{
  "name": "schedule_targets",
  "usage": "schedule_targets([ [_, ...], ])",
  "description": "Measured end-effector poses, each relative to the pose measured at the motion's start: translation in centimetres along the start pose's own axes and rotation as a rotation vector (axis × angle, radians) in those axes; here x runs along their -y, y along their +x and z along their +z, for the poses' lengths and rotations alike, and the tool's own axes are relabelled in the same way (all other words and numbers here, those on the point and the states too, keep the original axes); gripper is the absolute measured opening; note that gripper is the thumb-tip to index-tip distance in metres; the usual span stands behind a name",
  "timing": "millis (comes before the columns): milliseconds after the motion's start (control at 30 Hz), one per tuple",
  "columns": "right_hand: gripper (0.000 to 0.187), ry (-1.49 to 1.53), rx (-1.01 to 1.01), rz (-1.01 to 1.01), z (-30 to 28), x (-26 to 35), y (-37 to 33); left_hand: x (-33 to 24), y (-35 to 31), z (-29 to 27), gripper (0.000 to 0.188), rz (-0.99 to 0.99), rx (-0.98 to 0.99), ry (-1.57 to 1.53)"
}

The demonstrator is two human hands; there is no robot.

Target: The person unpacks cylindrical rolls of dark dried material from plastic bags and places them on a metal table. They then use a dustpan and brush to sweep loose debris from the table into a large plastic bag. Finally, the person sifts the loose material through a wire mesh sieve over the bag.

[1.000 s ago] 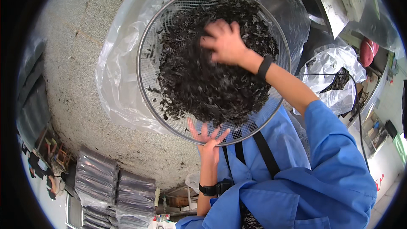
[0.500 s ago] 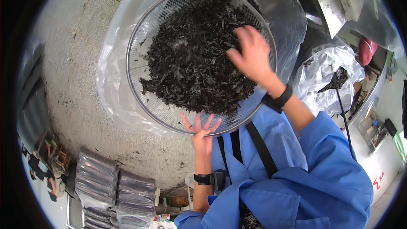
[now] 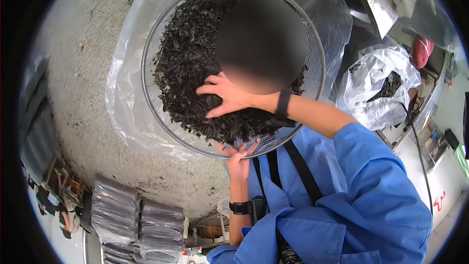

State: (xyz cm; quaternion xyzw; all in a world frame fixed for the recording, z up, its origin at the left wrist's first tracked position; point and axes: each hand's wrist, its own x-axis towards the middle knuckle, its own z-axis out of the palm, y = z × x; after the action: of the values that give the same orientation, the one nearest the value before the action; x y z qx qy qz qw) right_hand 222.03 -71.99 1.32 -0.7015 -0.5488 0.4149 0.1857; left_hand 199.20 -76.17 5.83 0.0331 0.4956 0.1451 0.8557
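Note:
A round wire-mesh sieve (image 3: 145,90) with a metal rim holds a wide heap of thin, black, leafy flakes (image 3: 188,39) whose kind I cannot tell. My left hand (image 3: 238,165) grips the near rim, its thumb at the edge and its fingers spread beneath the mesh. Over the middle of the heap, my right hand (image 3: 225,97) reaches leftward with fingers apart, its tips among the flakes. A dark blurred disc hides the right part of the heap and part of that hand. Under the sieve spreads a large clear plastic bag (image 3: 124,102).
At right stands a smaller clear bag (image 3: 351,88) with dark flakes inside, near a red bundle (image 3: 422,52). Stacked plastic-wrapped dark packs (image 3: 115,205) lie at lower left. A person (image 3: 51,205) is at the far left. Scattered bits dot the concrete floor (image 3: 88,78).
My right hand has swept left from the heap's right side to its middle. The flakes have shifted leftward and nearer. The left hand keeps hold of the sieve.

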Motion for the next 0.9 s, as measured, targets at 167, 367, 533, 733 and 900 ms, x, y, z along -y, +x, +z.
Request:
schedule_targets([
  [167, 0.051, -0.296, -0.052, 0.063, -3.3, -8.5, -4.2, -0.4, -2.3, 0.0, 0.108, 0.016, -0.053, 0.055],
  [367, 0.048, 0.147, -0.257, 0.098, -2.3, -2.0, -0.5, -0.3, -2.0, 2.0, 0.107, 0.012, -0.011, 0.059],
  [533, 0.065, -0.066, -0.269, -0.277, 1.7, -9.2, -3.7, -1.8, -2.2, 0.8, 0.103, 0.035, -0.019, 0.127],
  [733, 0.04, -0.461, -0.429, -0.204, -4.1, -3.1, 0.2, -0.7, -3.0, 2.2, 0.105, 0.004, 0.031, 0.112],
  [900, 0.044, -0.06, -0.209, -0.243, 2.0, -5.7, -3.8, -1.3, -1.8, 2.0, 0.103, -0.019, -0.047, 0.122],
])
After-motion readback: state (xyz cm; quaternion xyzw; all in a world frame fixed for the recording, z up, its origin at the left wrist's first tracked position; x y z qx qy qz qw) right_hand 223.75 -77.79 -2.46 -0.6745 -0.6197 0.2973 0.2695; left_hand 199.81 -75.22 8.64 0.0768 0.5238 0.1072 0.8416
